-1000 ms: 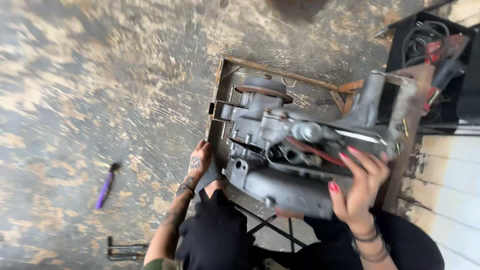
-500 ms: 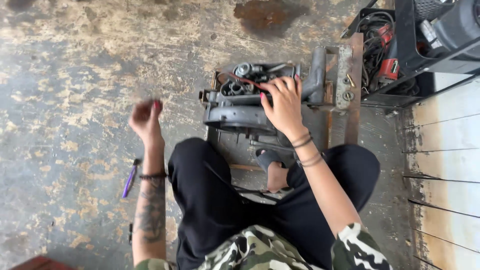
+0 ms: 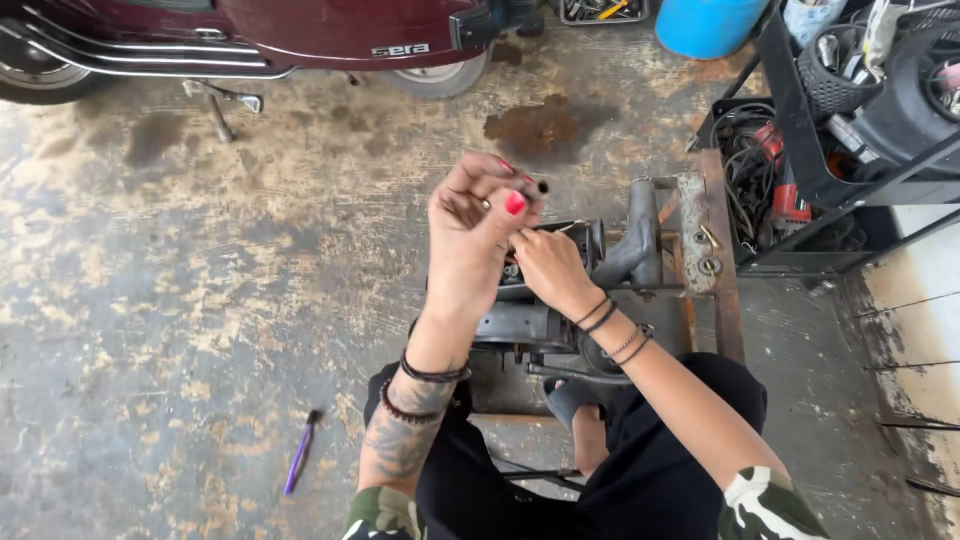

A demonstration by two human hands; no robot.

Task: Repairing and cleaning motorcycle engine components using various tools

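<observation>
Two hands at a grey engine block on a stained workshop floor

A maroon scooter [image 3: 250, 35] spans the upper left of the frame, and a black rack [image 3: 850, 120] of cables and tools fills the upper right. The grey engine block [image 3: 580, 290] sits at centre on a rusty metal frame [image 3: 715, 260]. The left hand [image 3: 480, 235] is raised above the block, its fingers pinching a small dark cylindrical part [image 3: 537, 187]. The right hand [image 3: 550, 265] rests on the block's top, fingers curled; whether they grasp anything cannot be told. A purple-handled tool [image 3: 299, 452] lies on the floor, lower left.
</observation>
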